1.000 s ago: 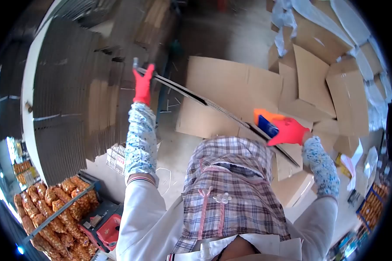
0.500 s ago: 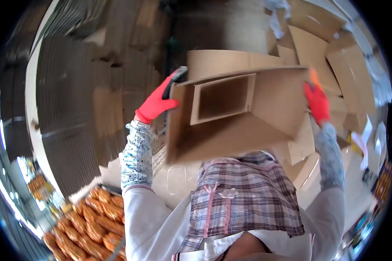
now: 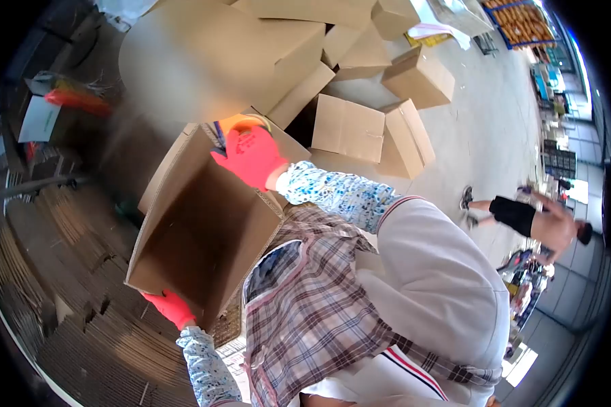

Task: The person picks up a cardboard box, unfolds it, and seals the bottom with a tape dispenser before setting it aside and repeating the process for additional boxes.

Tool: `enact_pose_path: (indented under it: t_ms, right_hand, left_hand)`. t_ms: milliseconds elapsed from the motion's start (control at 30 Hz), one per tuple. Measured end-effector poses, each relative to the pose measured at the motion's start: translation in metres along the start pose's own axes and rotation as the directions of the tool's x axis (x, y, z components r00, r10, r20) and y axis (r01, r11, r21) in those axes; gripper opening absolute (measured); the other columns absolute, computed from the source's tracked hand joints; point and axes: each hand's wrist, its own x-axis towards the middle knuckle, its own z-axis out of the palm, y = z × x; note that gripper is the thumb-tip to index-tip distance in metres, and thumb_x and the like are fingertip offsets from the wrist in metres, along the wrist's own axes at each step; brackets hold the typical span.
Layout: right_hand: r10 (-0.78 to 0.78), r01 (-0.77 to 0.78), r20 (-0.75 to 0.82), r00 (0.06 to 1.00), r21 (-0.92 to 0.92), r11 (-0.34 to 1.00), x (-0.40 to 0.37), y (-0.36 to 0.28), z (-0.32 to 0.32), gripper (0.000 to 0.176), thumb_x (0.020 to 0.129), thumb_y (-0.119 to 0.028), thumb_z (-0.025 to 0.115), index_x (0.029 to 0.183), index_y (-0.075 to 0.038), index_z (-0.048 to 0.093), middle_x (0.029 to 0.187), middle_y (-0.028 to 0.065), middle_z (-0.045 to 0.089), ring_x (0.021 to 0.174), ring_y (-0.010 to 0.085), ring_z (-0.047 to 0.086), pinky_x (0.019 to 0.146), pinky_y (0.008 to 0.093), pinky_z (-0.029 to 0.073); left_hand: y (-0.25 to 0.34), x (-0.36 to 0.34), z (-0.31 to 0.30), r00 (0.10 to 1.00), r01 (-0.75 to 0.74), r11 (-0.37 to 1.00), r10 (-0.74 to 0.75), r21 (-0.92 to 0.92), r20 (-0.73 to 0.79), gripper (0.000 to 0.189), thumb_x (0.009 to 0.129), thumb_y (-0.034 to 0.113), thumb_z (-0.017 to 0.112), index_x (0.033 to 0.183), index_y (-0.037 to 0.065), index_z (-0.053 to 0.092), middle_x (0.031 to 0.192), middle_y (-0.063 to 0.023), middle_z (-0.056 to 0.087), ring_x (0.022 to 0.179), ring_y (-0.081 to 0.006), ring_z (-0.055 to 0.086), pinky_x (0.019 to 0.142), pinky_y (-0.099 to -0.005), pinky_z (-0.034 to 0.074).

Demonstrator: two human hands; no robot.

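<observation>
An open cardboard box [image 3: 190,234] tilts in front of my plaid apron, its hollow inside facing me. My left hand [image 3: 172,308], in a red glove, is closed on the box's lower left corner, with its fingertips hidden behind the cardboard. At the opposite end, my right hand [image 3: 251,154], also red-gloved, is closed round an orange tape dispenser [image 3: 241,124] with a yellow round part. That hand sits right at the box's upper edge. Its palm side is out of sight.
Made-up cardboard boxes [image 3: 349,127] lie in a heap beyond my right hand. Stacks of flattened cardboard [image 3: 108,346] stand at the lower left. A person [image 3: 540,220] walks on the concrete floor at the right. Bagged orange goods [image 3: 521,26] fill a rack at the top right.
My view has swung to the right, bringing the box heap and a person into sight. The box has turned with my hands, which stay at its opposite ends.
</observation>
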Motion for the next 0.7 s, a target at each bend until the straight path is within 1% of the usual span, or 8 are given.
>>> enact_pose_path:
  t_ms: [133, 167, 300, 333, 367, 467, 500, 700]
  right_hand:
    - [-0.298, 0.292, 0.048, 0.953, -0.388, 0.874, 0.033, 0.037, -0.036, 0.046, 0.089, -0.042, 0.052, 0.114, -0.003, 0.051, 0.096, 0.018, 0.058, 0.089, 0.0325, 0.054, 0.075, 0.0409, 0.043]
    - [-0.174, 0.202, 0.131, 0.976, -0.241, 0.949, 0.039, 0.03, -0.041, 0.046, 0.087, -0.039, 0.055, 0.117, -0.004, 0.052, 0.096, 0.0189, 0.059, 0.087, 0.0312, 0.056, 0.076, 0.0409, 0.044]
    - [-0.165, 0.227, -0.291, 0.942, 0.192, 0.955, 0.057, 0.035, -0.061, 0.047, 0.082, -0.041, 0.063, 0.109, -0.004, 0.058, 0.093, 0.0159, 0.063, 0.086, 0.0286, 0.061, 0.073, 0.0414, 0.047]
    - [0.048, -0.076, 0.071, 0.996, 0.481, 0.874, 0.063, 0.04, -0.068, 0.046, 0.081, -0.043, 0.064, 0.105, -0.003, 0.059, 0.091, 0.0154, 0.063, 0.085, 0.0279, 0.061, 0.073, 0.0406, 0.048]
    - [0.134, -0.424, 0.471, 0.872, 0.589, 0.688, 0.064, 0.048, -0.082, 0.046, 0.081, -0.044, 0.066, 0.1, -0.003, 0.061, 0.089, 0.0149, 0.064, 0.084, 0.0271, 0.062, 0.073, 0.0397, 0.048]
    - [-0.421, 0.375, 0.078, 0.904, 0.332, 0.866, 0.063, 0.068, -0.087, 0.051, 0.079, -0.04, 0.069, 0.113, -0.004, 0.058, 0.107, 0.0145, 0.062, 0.1, 0.0293, 0.058, 0.088, 0.0405, 0.046]
    - [-0.607, 0.618, 0.193, 0.771, 0.004, 0.786, 0.059, 0.063, -0.102, 0.063, 0.077, -0.035, 0.071, 0.127, -0.004, 0.049, 0.125, 0.0165, 0.053, 0.113, 0.0331, 0.051, 0.096, 0.0413, 0.041]
    - [-0.831, 0.861, 0.401, 0.386, 0.167, 0.48, 0.061, -0.01, 0.011, 0.034, 0.08, -0.034, 0.067, 0.093, -0.006, 0.054, 0.084, 0.011, 0.056, 0.081, 0.0277, 0.054, 0.081, 0.0373, 0.042]
  left_hand:
    - [-0.006, 0.008, 0.086, 0.757, -0.493, 0.475, 0.647, 0.729, 0.09, 0.06, 0.094, 0.018, 0.041, 0.148, 0.005, 0.017, 0.149, -0.0245, 0.025, 0.135, -0.0392, 0.03, 0.107, -0.0479, 0.032]
    - [0.025, 0.01, 0.136, 0.988, 0.036, 0.369, -0.151, 0.929, 0.021, 0.071, 0.09, 0.026, 0.046, 0.149, 0.005, 0.011, 0.15, -0.028, 0.018, 0.134, -0.046, 0.027, 0.097, -0.0666, 0.033]
    - [0.104, 0.05, 0.145, 0.927, 0.051, 0.608, -0.324, 0.792, 0.189, 0.09, 0.082, 0.068, 0.048, 0.148, 0.015, 0.019, 0.149, -0.0293, 0.016, 0.132, -0.053, 0.022, 0.088, -0.0752, 0.03]
    - [0.02, 0.077, 0.139, 0.879, -0.477, 0.397, 0.21, 0.784, 0.428, 0.081, 0.083, 0.064, 0.051, 0.146, 0.021, 0.025, 0.15, -0.0241, 0.018, 0.132, -0.0528, 0.021, 0.092, -0.0733, 0.028]
    - [0.044, 0.068, 0.106, 0.879, -0.432, 0.6, 0.113, 0.674, 0.463, 0.078, 0.081, 0.061, 0.056, 0.145, 0.026, 0.029, 0.152, -0.018, 0.017, 0.133, -0.0514, 0.02, 0.094, -0.0727, 0.026]
    - [0.105, 0.05, 0.045, 0.804, -0.336, 0.583, -0.231, 0.739, 0.548, 0.092, 0.069, 0.054, 0.073, 0.146, 0.028, 0.03, 0.155, -0.0165, 0.011, 0.14, -0.042, 0.015, 0.104, -0.0685, 0.016]
    - [0.01, 0.058, 0.061, 0.822, -0.395, 0.855, 0.166, 0.336, 0.545, 0.094, 0.068, 0.048, 0.076, 0.146, 0.023, 0.03, 0.153, -0.0233, 0.011, 0.139, -0.0438, 0.014, 0.109, -0.0618, 0.015]
    - [0.026, 0.087, 0.049, 0.842, -0.414, 0.801, 0.155, 0.433, 0.517, 0.09, 0.068, 0.041, 0.077, 0.144, 0.021, 0.033, 0.151, -0.0243, 0.016, 0.137, -0.0456, 0.018, 0.113, -0.0561, 0.013]
